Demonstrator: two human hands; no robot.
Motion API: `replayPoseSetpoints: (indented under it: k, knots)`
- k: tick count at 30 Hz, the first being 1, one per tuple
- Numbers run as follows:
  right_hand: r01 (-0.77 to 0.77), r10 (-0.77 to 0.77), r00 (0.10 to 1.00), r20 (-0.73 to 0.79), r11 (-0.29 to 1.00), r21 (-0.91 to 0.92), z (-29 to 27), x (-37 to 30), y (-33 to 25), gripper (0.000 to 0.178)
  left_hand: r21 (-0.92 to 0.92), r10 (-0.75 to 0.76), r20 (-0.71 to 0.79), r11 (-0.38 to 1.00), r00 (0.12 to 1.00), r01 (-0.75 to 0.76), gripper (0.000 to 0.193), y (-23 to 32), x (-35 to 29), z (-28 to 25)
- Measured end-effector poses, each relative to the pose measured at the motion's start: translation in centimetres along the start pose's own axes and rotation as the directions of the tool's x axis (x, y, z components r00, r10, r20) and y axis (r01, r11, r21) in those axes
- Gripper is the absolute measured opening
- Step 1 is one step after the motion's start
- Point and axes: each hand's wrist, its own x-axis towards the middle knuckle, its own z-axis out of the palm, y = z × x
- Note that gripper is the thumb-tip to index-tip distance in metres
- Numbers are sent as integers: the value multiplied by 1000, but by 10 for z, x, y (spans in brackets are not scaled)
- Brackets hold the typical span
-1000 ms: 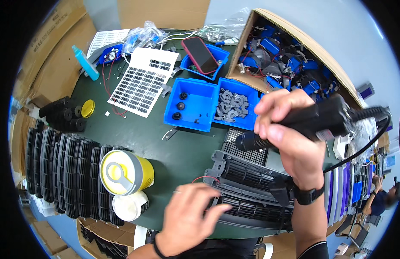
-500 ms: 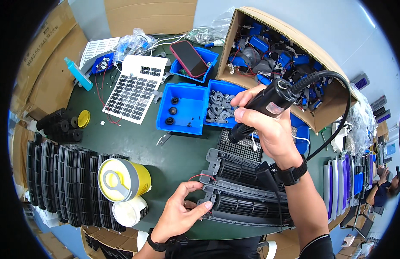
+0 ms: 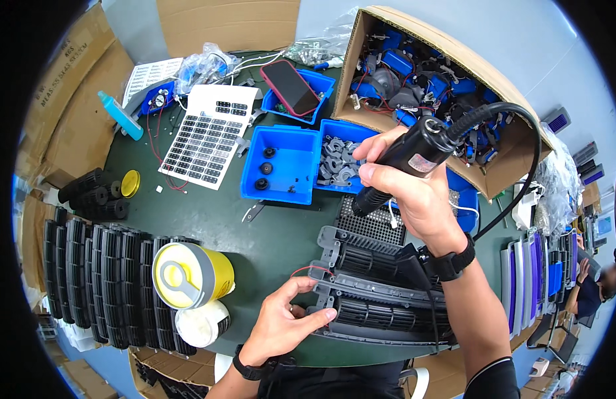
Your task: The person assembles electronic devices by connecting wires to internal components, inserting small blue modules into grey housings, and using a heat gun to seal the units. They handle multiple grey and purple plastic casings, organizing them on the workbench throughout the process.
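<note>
My right hand (image 3: 421,189) wraps around a black electric screwdriver (image 3: 414,156), its cord looping off to the right. The tool's tip end points down left, above a black perforated grid tray (image 3: 368,223). At the near middle of the table my left hand (image 3: 288,322) grips the left end of a grey plastic fan housing (image 3: 341,334), thumb on top and fingers at the end. A black ribbed fan roller (image 3: 381,316) lies in it. Just beyond sits a second grey housing (image 3: 330,243) with its own roller (image 3: 368,265). A thin red wire (image 3: 308,268) curves near my left fingers.
Blue bins (image 3: 278,163) hold black round parts and grey brackets (image 3: 338,159). A carton (image 3: 487,183) of wired blue-and-grey parts stands behind right. At left are stacked fan rollers (image 3: 128,286), a yellow-lidded container (image 3: 211,272) and a sticker sheet (image 3: 205,143). A phone (image 3: 291,86) rests on a bin.
My left thumb has slid slightly right over the end of the near housing. The screwdriver stays almost in place in my right hand.
</note>
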Motion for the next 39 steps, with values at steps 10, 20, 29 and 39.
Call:
replayPoseSetpoints:
  k: [10, 20, 29, 39]
  knots:
    - [121, -120, 985, 123, 993, -8, 10, -46, -67, 26, -76, -61, -7, 995, 998, 60, 59, 2, -3, 2]
    - [34, -45, 966, 254, 998, 49, 36, -98, -64, 27, -114, -123, 5, 986, 992, 123, 54, 11, -10, 8]
    - [-73, 44, 979, 199, 988, 138, 42, -105, -64, 20, -142, -128, -17, 982, 992, 124, 52, 10, -11, 9]
    - [-70, 53, 958, 281, 996, 52, 39, -106, -59, 18, -119, -133, 10, 984, 991, 133, 53, 10, -11, 7]
